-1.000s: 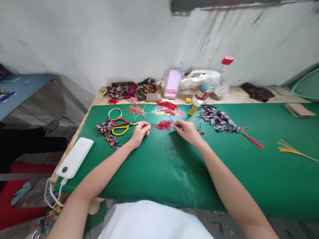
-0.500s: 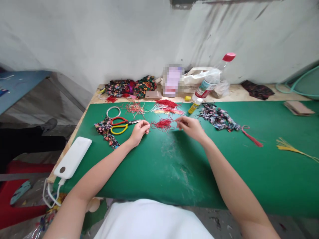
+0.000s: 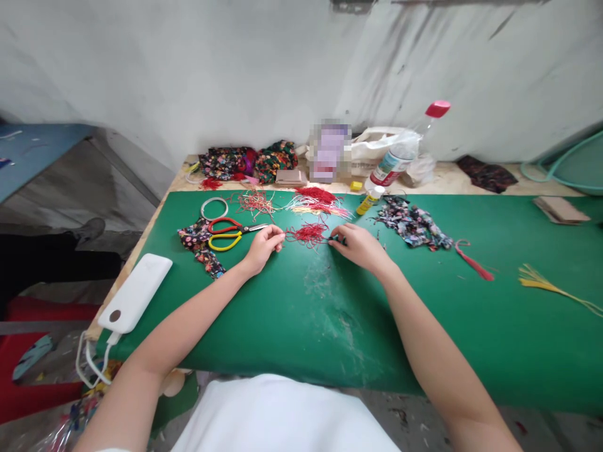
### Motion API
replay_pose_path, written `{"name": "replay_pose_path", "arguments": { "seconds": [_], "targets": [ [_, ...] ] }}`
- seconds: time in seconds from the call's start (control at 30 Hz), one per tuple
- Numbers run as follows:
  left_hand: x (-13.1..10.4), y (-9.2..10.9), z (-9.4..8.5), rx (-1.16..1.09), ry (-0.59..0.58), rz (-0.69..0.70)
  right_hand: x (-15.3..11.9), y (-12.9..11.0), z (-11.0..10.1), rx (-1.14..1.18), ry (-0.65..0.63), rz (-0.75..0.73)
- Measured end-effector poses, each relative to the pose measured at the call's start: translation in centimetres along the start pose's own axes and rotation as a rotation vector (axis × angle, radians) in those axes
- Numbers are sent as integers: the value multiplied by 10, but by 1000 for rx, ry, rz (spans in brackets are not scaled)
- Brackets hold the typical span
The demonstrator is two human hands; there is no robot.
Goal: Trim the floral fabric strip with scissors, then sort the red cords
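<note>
Lowering beside the tangled red-thread pile [image 3: 307, 234], bare right hand [image 3: 357, 246] apparently pinched a small dark scrap [image 3: 331, 239], keeping work there; bare left hand [image 3: 262, 250] pinched closed, contents unclear

The tabletop [image 3: 277, 326] is covered in smooth green sheeting [image 3: 513, 333] of low sheen, dulled by pale scuffs [image 3: 347, 326]; matt wood [image 3: 445, 180] is exposed along the rear edge. On the scissors [image 3: 245, 230], metal is noted at the blades [image 3: 257, 227], smooth plastic at the handles [image 3: 225, 249]. Red strands [image 3: 308, 233] are logged as matt thread; the patterned strip [image 3: 195, 237], as matt cloth. Smooth white plastic is observed on the power bank [image 3: 136, 292], clear glossy plastic on the bottle [image 3: 392, 168].
</note>
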State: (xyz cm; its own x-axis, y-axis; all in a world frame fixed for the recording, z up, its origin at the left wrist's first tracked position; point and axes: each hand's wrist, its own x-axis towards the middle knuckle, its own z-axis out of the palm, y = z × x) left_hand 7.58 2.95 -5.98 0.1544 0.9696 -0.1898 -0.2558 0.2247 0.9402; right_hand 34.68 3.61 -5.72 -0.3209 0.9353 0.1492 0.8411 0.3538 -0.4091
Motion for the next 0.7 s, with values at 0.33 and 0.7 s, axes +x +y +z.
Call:
{"name": "replay_pose_path", "arguments": {
  "seconds": [0.33,0.7],
  "targets": [
    [0,1,0,15,-4,-9,5,7,3,70,-22,15],
    [1,0,0,19,-11,-10,1,8,-4,24,-79,-23]
  ]
}}
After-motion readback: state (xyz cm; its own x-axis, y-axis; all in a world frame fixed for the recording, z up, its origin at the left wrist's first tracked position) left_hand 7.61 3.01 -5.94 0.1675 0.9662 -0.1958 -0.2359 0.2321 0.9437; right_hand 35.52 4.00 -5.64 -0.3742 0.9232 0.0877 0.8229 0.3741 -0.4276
